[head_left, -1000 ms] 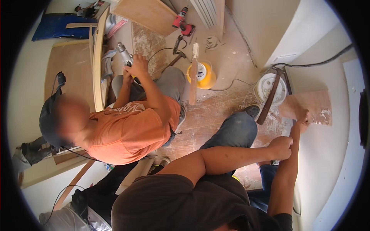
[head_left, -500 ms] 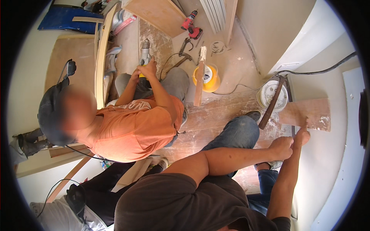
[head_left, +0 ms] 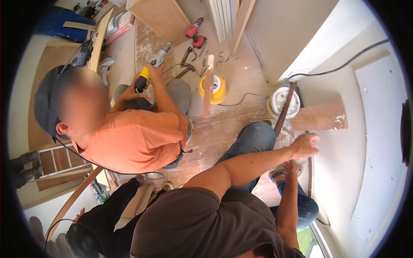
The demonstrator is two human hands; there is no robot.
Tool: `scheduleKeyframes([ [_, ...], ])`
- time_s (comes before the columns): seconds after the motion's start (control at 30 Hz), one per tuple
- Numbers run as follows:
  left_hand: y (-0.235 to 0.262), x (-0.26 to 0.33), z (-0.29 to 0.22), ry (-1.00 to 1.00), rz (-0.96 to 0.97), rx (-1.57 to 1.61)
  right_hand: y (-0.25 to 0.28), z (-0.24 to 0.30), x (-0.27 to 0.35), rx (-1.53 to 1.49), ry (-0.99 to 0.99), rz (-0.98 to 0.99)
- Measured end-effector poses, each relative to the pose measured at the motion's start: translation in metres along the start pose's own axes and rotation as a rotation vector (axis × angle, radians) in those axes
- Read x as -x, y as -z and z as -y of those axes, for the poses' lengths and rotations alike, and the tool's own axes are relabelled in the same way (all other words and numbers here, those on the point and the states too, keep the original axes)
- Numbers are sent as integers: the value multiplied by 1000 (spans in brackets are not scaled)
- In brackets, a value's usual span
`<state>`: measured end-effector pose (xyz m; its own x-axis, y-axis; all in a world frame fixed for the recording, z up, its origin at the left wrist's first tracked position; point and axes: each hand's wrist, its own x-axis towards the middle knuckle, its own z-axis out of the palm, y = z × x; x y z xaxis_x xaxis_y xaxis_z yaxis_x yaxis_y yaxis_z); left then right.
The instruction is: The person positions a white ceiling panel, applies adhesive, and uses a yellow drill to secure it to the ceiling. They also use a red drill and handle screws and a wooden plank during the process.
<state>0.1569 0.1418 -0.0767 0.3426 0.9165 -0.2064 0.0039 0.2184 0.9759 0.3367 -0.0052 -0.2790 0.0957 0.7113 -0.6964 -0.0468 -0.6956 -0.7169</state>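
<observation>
1. Board: flat, roughly rectangular, reddish-brown wood. Face mostly plain; pale, chipped-looking marks at the corner on its lower right. Surface dull.
2. Position of board: beyond the hands, between the bucket and the wall; its left end sits just beside the hammer. Lying flat or leaning: cannot tell.
3. Left hand: just short of the board, apart from it in view. Fingers bent, half curled, with a gap by the thumb. Whether a small item is pinched there: cannot tell.
4. Right hand: just below the left hand in view, small and shaded, fingers toward the left wrist. Grip and contact between the hands: cannot tell.
5. Hammer: long brown handle, dark head; lies slanted across the bucket, handle end toward the person.
6. Bucket: white, round top, spotted with grime.
7. To the left, a co-worker in an orange shirt grips a yellow-and-grey drill with both hands.
8. Between co-worker and bucket: a yellow tub, with a narrow wood strip across it in view.
</observation>
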Motion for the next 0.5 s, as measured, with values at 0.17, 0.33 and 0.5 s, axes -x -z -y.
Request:
scheduleKeyframes([
  [0.17,22,31,-3,-165,144,80,-44,74,76,0,-282,-135],
  [0.33,62,110,-43,-328,193,175,-6,85,78,604,335,-466],
  [0.5,123,213,-69,-228,-24,342,-16,103,113,183,347,-387],
])
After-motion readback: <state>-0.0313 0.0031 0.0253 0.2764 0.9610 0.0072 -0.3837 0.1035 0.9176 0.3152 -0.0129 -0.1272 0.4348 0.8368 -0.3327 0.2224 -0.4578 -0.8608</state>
